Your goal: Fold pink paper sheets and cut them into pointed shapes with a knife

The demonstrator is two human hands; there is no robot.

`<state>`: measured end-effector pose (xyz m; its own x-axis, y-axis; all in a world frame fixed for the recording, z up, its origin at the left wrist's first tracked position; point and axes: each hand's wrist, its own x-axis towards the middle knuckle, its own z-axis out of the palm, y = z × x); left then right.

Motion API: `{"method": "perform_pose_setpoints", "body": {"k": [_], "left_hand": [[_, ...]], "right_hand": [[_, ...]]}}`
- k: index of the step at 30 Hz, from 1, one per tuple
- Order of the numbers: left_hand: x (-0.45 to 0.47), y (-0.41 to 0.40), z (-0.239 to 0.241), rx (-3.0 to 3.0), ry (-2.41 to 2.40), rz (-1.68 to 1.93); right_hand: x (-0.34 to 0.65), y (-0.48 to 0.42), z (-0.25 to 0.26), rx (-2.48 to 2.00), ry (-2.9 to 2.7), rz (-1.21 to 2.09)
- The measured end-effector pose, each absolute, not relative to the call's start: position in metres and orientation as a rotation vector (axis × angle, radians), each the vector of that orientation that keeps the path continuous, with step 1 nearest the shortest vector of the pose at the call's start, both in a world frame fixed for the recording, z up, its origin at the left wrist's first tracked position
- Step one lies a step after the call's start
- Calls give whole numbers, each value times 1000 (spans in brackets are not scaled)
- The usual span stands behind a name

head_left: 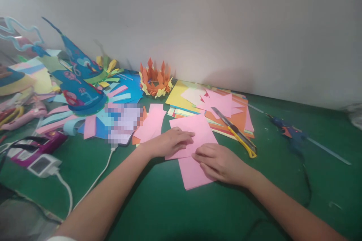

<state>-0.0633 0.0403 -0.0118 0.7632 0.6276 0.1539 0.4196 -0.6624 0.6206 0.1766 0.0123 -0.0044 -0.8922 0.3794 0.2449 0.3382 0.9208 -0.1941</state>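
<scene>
A pink paper sheet (195,130) lies on the green table (169,203), overlapping a second pink sheet (190,175) beneath it. My left hand (169,141) rests flat on the upper sheet's left edge, fingers stretched toward the middle. My right hand (219,162) lies on the sheets' right side, fingers pressed together and curled onto the paper where the two pieces meet. Neither hand lifts anything.
A yellow utility knife (236,131) lies right of the sheets on a stack of coloured paper (237,115). A blue glue gun (288,131) is further right. An orange paper crown (155,79), blue paper cones (80,90), a phone (123,124) and chargers crowd the left.
</scene>
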Motion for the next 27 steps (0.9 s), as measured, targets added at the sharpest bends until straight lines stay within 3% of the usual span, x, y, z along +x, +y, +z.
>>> {"method": "perform_pose_setpoints", "body": {"k": [12,27], "left_hand": [[-65,44,-17,2380,774,507],[-68,47,-23,2358,740,515]], "right_hand": [[138,16,-8,-335,-2857,-27],[94,9,-8,-128,-2941,210]]}}
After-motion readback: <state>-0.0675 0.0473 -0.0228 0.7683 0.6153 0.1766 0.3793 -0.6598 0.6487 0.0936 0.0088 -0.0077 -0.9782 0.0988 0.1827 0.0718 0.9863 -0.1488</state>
